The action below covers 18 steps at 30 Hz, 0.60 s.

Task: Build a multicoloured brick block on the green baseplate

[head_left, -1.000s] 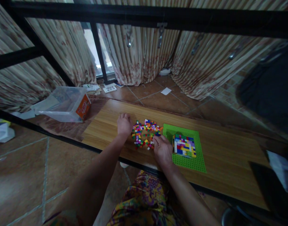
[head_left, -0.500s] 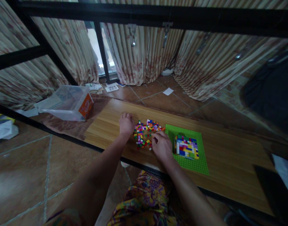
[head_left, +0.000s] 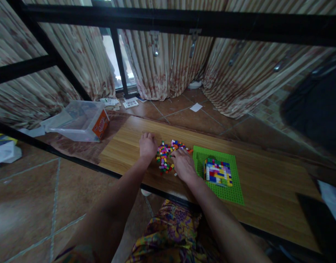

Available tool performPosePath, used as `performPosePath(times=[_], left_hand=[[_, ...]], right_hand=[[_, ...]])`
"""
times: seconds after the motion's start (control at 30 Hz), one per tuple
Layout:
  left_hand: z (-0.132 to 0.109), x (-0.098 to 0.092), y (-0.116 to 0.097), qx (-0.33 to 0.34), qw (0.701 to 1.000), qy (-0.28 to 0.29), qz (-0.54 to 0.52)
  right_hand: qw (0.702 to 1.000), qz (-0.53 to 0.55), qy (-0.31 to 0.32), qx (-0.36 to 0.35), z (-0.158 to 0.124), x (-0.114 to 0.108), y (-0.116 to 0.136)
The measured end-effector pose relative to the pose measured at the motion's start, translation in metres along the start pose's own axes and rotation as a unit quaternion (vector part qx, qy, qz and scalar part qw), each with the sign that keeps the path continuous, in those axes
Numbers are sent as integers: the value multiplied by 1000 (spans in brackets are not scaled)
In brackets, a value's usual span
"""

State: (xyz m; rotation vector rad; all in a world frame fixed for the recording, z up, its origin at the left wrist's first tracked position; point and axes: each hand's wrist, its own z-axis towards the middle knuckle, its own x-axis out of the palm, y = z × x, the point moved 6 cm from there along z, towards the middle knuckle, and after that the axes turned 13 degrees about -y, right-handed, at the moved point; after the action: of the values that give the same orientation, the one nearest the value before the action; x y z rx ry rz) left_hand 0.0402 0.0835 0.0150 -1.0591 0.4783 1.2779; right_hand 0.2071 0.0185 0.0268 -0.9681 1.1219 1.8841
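Small colourful bricks lie in a loose pile on the wooden board. My left hand rests at the pile's left edge with its fingers curled; what it holds, if anything, is hidden. Over the right part of the pile, my right hand has its fingers drawn together among the bricks, and anything between them is too small to make out. To the right lies a green studded baseplate, its left edge near my right hand. A block built of multicoloured bricks sits on this baseplate.
The wooden board extends to the right, where a dark flat object lies. A clear plastic box with an orange label stands at the left. Black metal bars cross above, before striped curtains. Papers lie on the tiled floor.
My right hand has moved slightly left and up, further over the bricks and away from the green baseplate. My left hand has stayed in place.
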Motion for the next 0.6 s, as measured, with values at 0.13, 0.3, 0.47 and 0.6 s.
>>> performPosePath(times=[0.13, 0.3, 0.47, 0.6], left_hand=[[0, 1, 0, 4, 1000, 1, 3], [-1, 0, 1, 2, 1000, -3, 3], [-1, -2, 0, -1, 1000, -1, 2], [-1, -2, -1, -4, 1000, 5, 0]], right_hand=[[1000, 6, -21, 19, -9, -2, -3], [1000, -20, -22, -3, -7, 3, -3], [998, -47, -7, -38, -1, 7, 2], [998, -49, 3, -45, 1, 9, 3]])
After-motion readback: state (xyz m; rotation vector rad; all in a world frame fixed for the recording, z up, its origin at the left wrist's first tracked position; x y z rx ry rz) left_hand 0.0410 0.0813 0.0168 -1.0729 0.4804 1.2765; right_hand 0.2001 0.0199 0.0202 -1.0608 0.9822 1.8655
